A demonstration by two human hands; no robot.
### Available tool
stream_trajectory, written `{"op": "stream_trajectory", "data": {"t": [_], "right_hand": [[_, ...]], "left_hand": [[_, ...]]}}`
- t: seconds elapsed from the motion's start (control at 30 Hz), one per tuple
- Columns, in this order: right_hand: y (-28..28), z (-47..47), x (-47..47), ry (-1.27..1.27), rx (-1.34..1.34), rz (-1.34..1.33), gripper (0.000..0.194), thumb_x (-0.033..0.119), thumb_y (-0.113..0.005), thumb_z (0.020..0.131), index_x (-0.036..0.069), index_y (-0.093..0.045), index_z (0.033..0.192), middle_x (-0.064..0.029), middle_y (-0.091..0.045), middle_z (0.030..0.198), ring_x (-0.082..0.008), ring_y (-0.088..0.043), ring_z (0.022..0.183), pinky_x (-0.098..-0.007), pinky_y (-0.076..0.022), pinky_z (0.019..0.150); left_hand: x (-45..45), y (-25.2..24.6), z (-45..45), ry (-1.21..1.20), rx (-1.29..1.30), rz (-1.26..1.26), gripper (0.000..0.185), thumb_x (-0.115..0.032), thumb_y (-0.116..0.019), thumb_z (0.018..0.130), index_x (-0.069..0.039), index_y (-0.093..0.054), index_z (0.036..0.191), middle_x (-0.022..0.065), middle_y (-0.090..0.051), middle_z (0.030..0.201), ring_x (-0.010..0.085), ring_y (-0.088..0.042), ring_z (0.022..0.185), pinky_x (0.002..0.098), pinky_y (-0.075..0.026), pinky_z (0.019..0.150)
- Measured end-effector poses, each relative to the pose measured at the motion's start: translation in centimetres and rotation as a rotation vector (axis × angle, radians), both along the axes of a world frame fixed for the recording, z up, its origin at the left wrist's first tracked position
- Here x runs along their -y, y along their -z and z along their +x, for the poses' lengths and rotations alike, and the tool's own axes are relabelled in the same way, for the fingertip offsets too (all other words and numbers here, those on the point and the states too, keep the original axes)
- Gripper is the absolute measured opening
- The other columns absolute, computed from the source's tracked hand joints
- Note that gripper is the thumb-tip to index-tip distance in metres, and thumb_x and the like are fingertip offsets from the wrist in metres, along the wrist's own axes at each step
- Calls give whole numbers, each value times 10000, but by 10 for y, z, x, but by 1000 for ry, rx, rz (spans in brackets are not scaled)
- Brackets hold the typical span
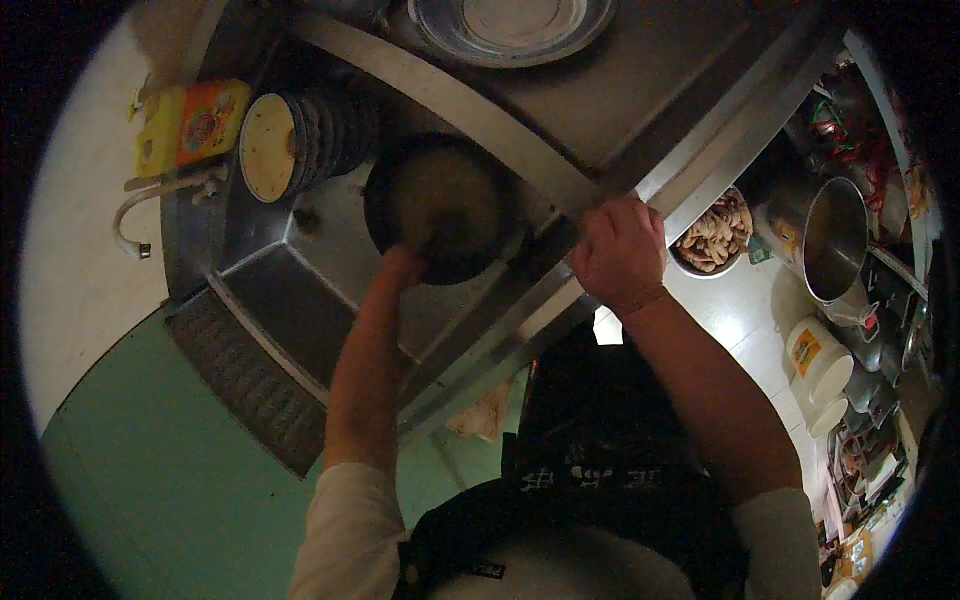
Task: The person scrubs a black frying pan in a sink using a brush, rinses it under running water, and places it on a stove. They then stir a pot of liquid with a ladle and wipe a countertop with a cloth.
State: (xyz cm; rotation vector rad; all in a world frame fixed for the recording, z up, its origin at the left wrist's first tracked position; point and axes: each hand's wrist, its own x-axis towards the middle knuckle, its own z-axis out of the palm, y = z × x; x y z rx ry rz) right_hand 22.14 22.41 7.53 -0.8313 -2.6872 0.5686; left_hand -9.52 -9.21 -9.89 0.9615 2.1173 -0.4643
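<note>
My left hand (405, 268) reaches over the near rim of a round dark bowl or pot (469, 270) inside a stainless steel sink (330, 247); its fingers are lost in the dark interior, so their grip cannot be made out. What the vessel holds is too dim to name. Up on the metal front edge (679, 187) of the sink unit rests my right hand (621, 251), its fingers bent over the edge beside the divider (465, 112). To the left of the dark vessel, a stack of bowls or dishes (268, 148) lies on its side in the sink.
A yellow plastic jug (195, 126) and a curved faucet (124, 217) are at the back left. A wide metal basin (517, 56) stands beyond the divider. On the floor at right are a bowl of tan, ginger-like pieces (712, 232), a large metal pot (836, 240) and white buckets (825, 367).
</note>
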Motion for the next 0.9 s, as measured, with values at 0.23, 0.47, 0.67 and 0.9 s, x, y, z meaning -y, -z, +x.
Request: {"op": "stream_trajectory", "data": {"t": [0.23, 0.47, 0.67, 0.9], "right_hand": [[-4, 0, -2, -3, -32, -29, 226, 175, -680, 705, 102, -654, 918, -95, -617, 1001, -317, -588, 990, -491, -469, 850], [-10, -5, 1, 7, -39, 22, 222, 152, -665, 706, 90, -660, 920, -102, -624, 1014, -320, -593, 990, -482, -470, 865], [-10, -4, -2, 9, -33, -19, 228, 158, -661, 711, 84, -664, 927, -106, -624, 1006, -322, -595, 977, -484, -471, 863], [-2, 0, -2, -5, -2, -47, 248, 239, -712, 709, 98, -664, 908, -97, -621, 989, -327, -574, 1016, -502, -464, 860]], "left_hand": [[-28, 12, -45, -93, -256, 141, 347, -267, -607, 891, -57, -670, 1161, 231, -690, 1074, 402, -684, 961, 506, -560, 853], [-113, -23, -4, 445, -228, 419, 321, -223, -617, 878, -56, -669, 1146, 228, -688, 1055, 401, -688, 934, 511, -564, 840], [-65, -56, 53, 224, 245, -134, 357, -167, -653, 849, -108, -646, 1201, 190, -668, 1181, 356, -655, 1077, 495, -545, 908], [5, -40, -68, -31, -99, -10, 430, -248, -691, 851, -98, -627, 1249, 164, -647, 1262, 346, -630, 1137, 484, -543, 921]]}}
